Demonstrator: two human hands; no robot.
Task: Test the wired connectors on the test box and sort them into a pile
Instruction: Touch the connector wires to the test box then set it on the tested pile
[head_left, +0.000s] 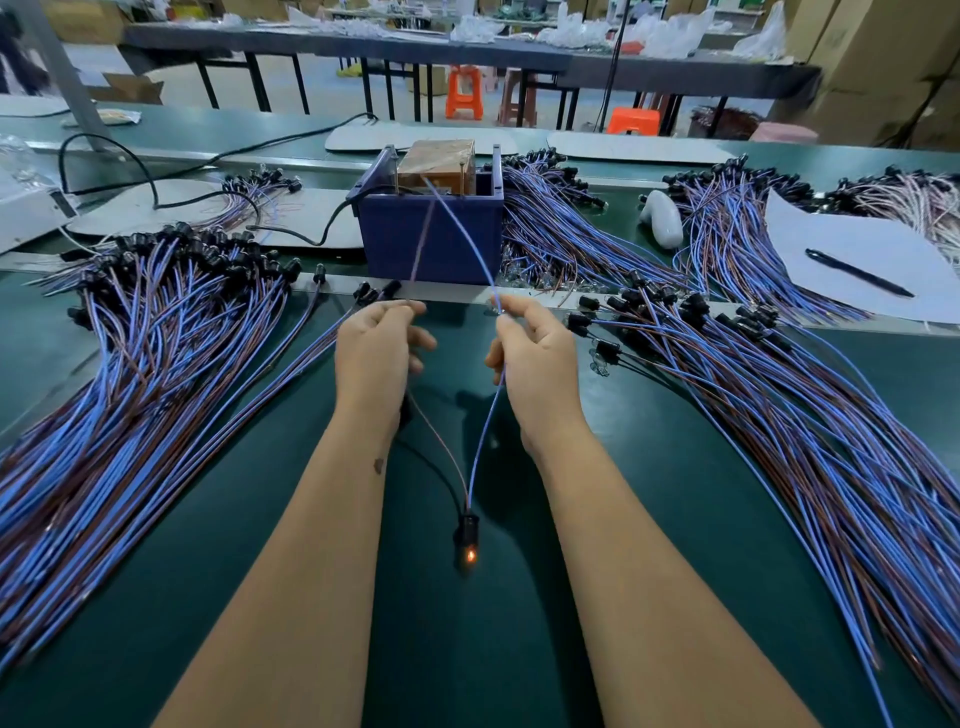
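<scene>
Left of the test box: a pile of wired connectors (156, 332) spread on the green worktop (467, 649).
Left hand (376, 351): in front of the test box, pinching the brown wire (422, 244).
Test box (431, 228): blue, upright; both wires rise to its top.
Held connector (467, 538): in front of the box, between the forearms, glowing orange.
Right hand (535, 353): pinching the blue wire (467, 234).
Right of the test box: another connector heap (753, 389), a pen (857, 272) on paper (831, 249).
</scene>
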